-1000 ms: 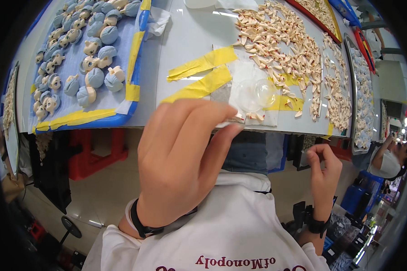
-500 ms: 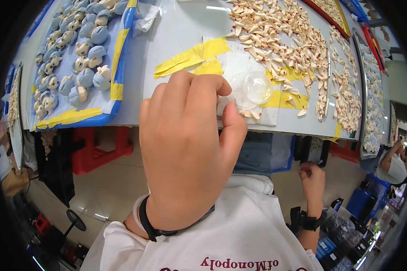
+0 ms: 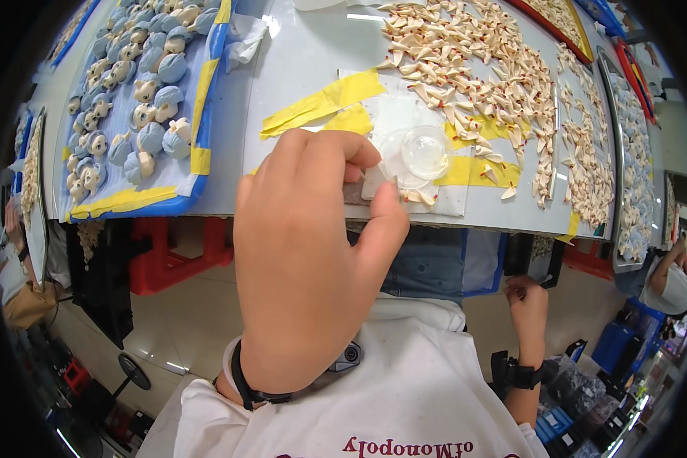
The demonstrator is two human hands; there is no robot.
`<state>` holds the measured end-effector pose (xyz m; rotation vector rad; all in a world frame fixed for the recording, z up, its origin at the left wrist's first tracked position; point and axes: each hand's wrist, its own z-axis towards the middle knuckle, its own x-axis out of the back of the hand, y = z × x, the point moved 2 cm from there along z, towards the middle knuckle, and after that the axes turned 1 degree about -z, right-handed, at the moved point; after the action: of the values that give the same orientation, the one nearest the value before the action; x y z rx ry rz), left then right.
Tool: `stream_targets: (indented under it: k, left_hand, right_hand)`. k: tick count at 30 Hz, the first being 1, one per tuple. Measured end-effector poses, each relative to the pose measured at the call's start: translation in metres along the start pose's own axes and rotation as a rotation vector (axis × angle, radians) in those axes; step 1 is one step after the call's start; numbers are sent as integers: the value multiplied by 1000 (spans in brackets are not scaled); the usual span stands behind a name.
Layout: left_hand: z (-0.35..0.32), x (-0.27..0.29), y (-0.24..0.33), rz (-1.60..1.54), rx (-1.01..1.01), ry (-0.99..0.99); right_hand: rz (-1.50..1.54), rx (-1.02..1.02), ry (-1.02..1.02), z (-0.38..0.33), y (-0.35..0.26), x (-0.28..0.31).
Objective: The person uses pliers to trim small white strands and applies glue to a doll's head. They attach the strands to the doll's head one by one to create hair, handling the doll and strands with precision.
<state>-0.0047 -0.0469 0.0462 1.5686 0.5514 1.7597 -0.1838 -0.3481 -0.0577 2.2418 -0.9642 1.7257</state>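
1 hand point(image 3: 313, 252), the left, pinches a small card point(image 3: 370, 185) beside the clear dome point(image 3: 424, 151). Right hand point(image 3: 528, 294) hangs curled, grip unclear. Risk: a nudge scatters nearby pieces point(image 3: 473, 69).

Two hands show: the left hand point(image 3: 305, 259) raised near the counter point(image 3: 298, 69) edge, the right hand point(image 3: 528, 305) low by the lap, each wrist with one dark band. One clear round dish point(image 3: 424, 153) sits on the counter. One blue-edged tray point(image 3: 198, 99) carries about thirty blue-and-cream figurine heads point(image 3: 149, 137), too crowded for an exact count. The cream wedge-shaped pieces point(image 3: 466, 69) run well past a hundred. Several yellow tape strips point(image 3: 320, 103), at least five.
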Motion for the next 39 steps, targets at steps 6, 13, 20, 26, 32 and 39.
stream_targets:
  k: [6,13,20,26,32,39]
  left_hand:
    - [0,-5,6,120,-43,78]
    - [1,-9,3,168,-65,125]
    - [9,-4,-5,82,-79,-26]
    - [8,3,-6,-25,-76,-88]
    - [-16,42,-20,-193,167,-219]
    - [-87,73,-97,163,572,-209]
  right_hand:
    - [15,20,-5,0,-7,-2]
    - [36,41,-34,3,-6,-5]
    - [41,36,-45,4,-11,-4]
    - [30,47,-33,3,-8,-3]
    - [26,23,-25,3,-4,-1]
    - [-11,-10,-67,3,7,-7]
